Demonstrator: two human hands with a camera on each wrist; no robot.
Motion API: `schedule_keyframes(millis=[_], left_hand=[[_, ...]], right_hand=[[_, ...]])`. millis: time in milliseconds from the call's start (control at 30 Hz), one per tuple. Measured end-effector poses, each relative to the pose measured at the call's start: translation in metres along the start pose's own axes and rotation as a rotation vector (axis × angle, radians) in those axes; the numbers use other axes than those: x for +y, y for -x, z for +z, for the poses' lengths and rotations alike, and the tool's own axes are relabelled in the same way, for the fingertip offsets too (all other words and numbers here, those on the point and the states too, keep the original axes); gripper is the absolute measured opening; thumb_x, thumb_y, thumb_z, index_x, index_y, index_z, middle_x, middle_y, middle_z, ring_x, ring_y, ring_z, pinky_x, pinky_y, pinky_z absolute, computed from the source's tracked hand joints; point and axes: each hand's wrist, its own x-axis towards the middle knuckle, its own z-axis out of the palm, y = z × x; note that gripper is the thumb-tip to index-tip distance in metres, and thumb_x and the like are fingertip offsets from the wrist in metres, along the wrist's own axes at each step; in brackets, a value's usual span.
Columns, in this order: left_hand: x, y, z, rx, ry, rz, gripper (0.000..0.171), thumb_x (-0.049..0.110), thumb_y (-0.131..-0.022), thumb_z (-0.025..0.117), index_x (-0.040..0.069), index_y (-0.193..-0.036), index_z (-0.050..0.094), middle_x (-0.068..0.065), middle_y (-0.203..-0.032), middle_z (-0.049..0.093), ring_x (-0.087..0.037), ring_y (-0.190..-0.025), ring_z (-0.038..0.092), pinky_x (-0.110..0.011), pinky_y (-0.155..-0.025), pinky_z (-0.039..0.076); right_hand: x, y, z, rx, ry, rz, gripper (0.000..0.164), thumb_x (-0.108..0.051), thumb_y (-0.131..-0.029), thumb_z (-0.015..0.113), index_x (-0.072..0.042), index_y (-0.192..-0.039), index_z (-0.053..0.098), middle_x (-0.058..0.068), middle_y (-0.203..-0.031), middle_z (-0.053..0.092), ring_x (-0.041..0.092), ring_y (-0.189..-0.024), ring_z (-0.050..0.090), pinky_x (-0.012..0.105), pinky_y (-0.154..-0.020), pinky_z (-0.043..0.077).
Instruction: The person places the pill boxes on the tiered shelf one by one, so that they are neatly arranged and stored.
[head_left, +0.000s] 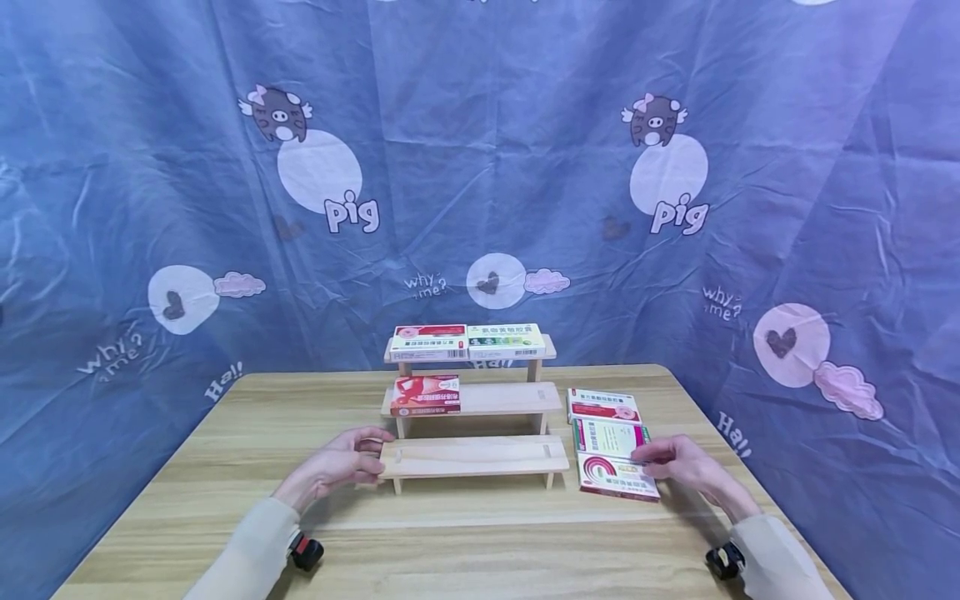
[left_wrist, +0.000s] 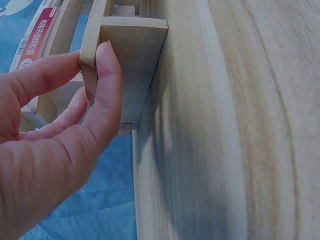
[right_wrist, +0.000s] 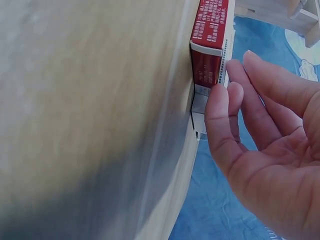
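My left hand (head_left: pixel 347 460) pinches the left end of the lowest board of a three-step wooden stand (head_left: pixel 472 455). In the left wrist view the thumb (left_wrist: pixel 108 65) lies along the underside of that board, with the index finger on its other side. My right hand (head_left: pixel 686 467) is at the right end of the nearest medicine box (head_left: pixel 618 478), white and red, with relaxed fingers. Its fingertips (right_wrist: pixel 218 102) come right up to the end of the box in the right wrist view. Behind that box lie a green-and-pink medicine box (head_left: pixel 609 439) and a red-and-white one (head_left: pixel 603 406).
On the stand's top step sit a red-and-white box (head_left: pixel 429 342) and a green-and-white box (head_left: pixel 506 340). A red box (head_left: pixel 425 395) lies on the left of the middle step. A blue printed cloth (head_left: pixel 480 183) hangs behind the wooden table (head_left: pixel 480 550).
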Motion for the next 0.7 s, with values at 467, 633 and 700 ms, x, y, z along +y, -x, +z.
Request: schedule_keyframes(millis=[467, 633, 700], left_hand=[[-0.0014, -0.0004, 0.0002, -0.014, 0.021, 0.008, 0.063, -0.009, -0.081, 0.063, -0.011, -0.139, 0.036, -0.022, -0.124, 0.047, -0.023, -0.095, 0.061, -0.039, -0.084, 0.059], [-0.0025, -0.001, -0.0001, -0.02, 0.02, 0.015, 0.063, -0.009, -0.082, 0.062, -0.011, -0.139, 0.035, -0.02, -0.122, 0.048, -0.023, -0.094, 0.061, -0.038, -0.083, 0.06], [-0.0027, -0.0011, 0.0, -0.019, 0.019, 0.017, 0.062, -0.009, -0.082, 0.062, -0.011, -0.139, 0.035, -0.021, -0.122, 0.048, -0.023, -0.094, 0.061, -0.038, -0.083, 0.06]], right_hand=[[-0.0046, 0.0033, 0.0046, -0.025, -0.012, 0.051, 0.035, -0.008, -0.081, 0.074, 0.004, -0.114, 0.069, 0.02, -0.115, 0.069, 0.025, -0.104, 0.063, 0.019, -0.081, 0.048], [-0.0081, 0.0053, 0.0051, 0.013, 0.004, 0.087, 0.039, -0.007, -0.08, 0.073, 0.003, -0.118, 0.067, 0.023, -0.119, 0.067, 0.029, -0.108, 0.061, 0.028, -0.085, 0.048], [-0.008, 0.0058, 0.0055, 0.019, -0.003, 0.102, 0.04, -0.007, -0.08, 0.074, 0.002, -0.118, 0.068, 0.023, -0.12, 0.066, 0.03, -0.109, 0.061, 0.028, -0.085, 0.048]])
